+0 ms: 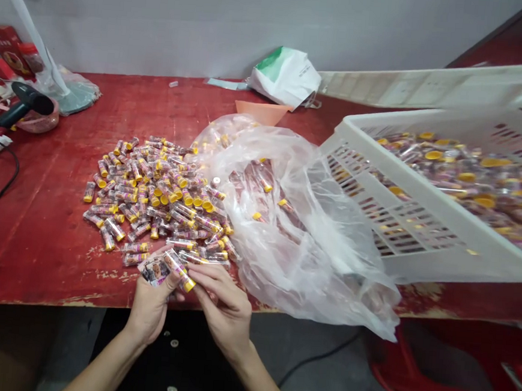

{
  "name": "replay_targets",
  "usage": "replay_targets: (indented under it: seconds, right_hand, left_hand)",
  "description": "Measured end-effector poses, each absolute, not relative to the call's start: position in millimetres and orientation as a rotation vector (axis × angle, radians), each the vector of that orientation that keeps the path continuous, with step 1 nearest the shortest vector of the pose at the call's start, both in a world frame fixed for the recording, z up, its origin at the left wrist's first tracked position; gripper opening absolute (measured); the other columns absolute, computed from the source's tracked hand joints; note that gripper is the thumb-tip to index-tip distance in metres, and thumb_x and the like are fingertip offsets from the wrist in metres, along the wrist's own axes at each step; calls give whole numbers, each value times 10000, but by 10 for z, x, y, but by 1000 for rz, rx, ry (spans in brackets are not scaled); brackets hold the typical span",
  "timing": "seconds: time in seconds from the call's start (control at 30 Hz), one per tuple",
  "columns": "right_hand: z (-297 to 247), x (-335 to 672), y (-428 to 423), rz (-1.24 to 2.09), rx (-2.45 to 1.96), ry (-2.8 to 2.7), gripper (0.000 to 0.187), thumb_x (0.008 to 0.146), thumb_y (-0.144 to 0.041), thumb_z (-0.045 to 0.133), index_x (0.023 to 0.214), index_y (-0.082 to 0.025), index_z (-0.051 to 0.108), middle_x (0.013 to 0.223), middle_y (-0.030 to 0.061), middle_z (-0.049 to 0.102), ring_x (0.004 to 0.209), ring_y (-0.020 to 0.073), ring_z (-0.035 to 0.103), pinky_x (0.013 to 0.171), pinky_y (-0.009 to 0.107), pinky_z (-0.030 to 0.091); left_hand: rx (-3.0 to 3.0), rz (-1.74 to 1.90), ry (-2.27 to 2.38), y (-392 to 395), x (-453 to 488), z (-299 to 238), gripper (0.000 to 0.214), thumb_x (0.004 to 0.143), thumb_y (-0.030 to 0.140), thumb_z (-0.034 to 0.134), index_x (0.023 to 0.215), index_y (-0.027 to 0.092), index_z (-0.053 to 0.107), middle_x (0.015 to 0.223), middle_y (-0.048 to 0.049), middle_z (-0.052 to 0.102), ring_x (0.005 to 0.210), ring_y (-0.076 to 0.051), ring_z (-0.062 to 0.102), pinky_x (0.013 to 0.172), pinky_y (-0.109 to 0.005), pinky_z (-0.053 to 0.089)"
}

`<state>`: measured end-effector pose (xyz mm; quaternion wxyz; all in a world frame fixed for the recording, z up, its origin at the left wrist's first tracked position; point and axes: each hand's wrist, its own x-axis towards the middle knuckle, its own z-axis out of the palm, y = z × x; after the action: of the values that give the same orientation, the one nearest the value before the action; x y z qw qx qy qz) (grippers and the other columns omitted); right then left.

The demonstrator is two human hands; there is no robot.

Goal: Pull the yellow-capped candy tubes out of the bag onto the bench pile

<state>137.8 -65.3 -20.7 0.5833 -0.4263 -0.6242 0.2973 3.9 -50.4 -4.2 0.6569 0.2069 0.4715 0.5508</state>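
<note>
The left hand (150,307) is curled shut around a small bunch of clear plastic tubes with yellow caps (179,271) and a printed paper label (155,270), just in front of a loose heap of matching tubes (152,199) on a worn, red-painted wooden bench (26,249). The right hand (224,313) is partly open, its long slender fingers (204,278) reaching to the same bunch; whether they have a firm hold, I cannot tell.

To the right of the heap lies a crumpled, transparent polythene bag (295,222), its near corner hanging over the bench edge. Beyond that bag, further from the heap, a white lattice-sided plastic crate (423,196) sits tilted, packed with more tubes.

The round tubes could roll off the bench if the nearest ones in the heap were nudged, since they lie close to its front edge. A loose grip could also let the bunch slip, or separate the label from it. Any pull on the overhanging bag could drag the tubes inside it down, while a knock to the tilted crate could spill its load
</note>
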Motion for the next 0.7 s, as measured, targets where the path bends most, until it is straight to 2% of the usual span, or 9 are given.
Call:
replay_targets:
  seconds: [0.13,0.27,0.43,0.53,0.6,0.63,0.7]
  right_hand:
    - [-284,1193,-551,678,-955,-1387,393,847,-8,650,1081,-307,748,1002,38,760,923,196,691,848,369,538]
    - [-333,1023,-456,763,-965,-1365,315,869,-53,644,1042,-290,758,995,45,755,931,196,694,840,356,547]
    - [-379,1051,-424,884,-1089,-1422,308,899,-156,628,1184,-250,698,1158,92,700,1053,209,672,897,354,557]
    - [-380,1486,-384,756,-1214,-1444,295,926,-181,581,1199,-237,677,1161,92,702,1083,212,659,935,376,541]
    - [-353,1957,-267,546,-1383,-1412,270,931,-218,568,1179,-222,676,1146,99,706,1057,224,663,910,395,546]
    - [-331,2218,-168,423,-1488,-1383,258,933,-239,559,1160,-207,678,1133,107,707,1033,232,666,888,406,549]
    - [-280,2719,113,217,-1746,-1341,252,942,-254,512,1105,-169,685,1110,127,703,994,244,666,868,424,547]
  left_hand:
    - [438,1310,1136,-508,-50,-87,473,595,319,890,978,153,666,803,-11,673,602,-94,575,446,-178,474]
    - [445,1362,1181,-449,-150,-153,399,584,311,893,852,140,652,731,-1,662,560,-91,562,448,-185,470]
    - [495,1490,1402,-101,-603,-209,459,534,308,911,883,137,667,767,-7,683,540,-97,585,458,-185,490]
    - [623,1509,1604,193,-1002,-175,284,697,256,818,922,145,685,818,-15,694,546,-93,608,474,-170,504]
    - [629,1456,1641,334,-1215,-113,101,798,163,713,886,131,675,762,-20,691,564,-118,644,482,-172,513]
    - [618,1412,1626,379,-1292,-75,67,822,115,670,887,126,665,772,-28,708,597,-138,670,502,-184,529]
    - [534,1388,1624,419,-1378,1,135,889,70,558,943,153,650,813,-8,740,712,-156,707,575,-200,559]
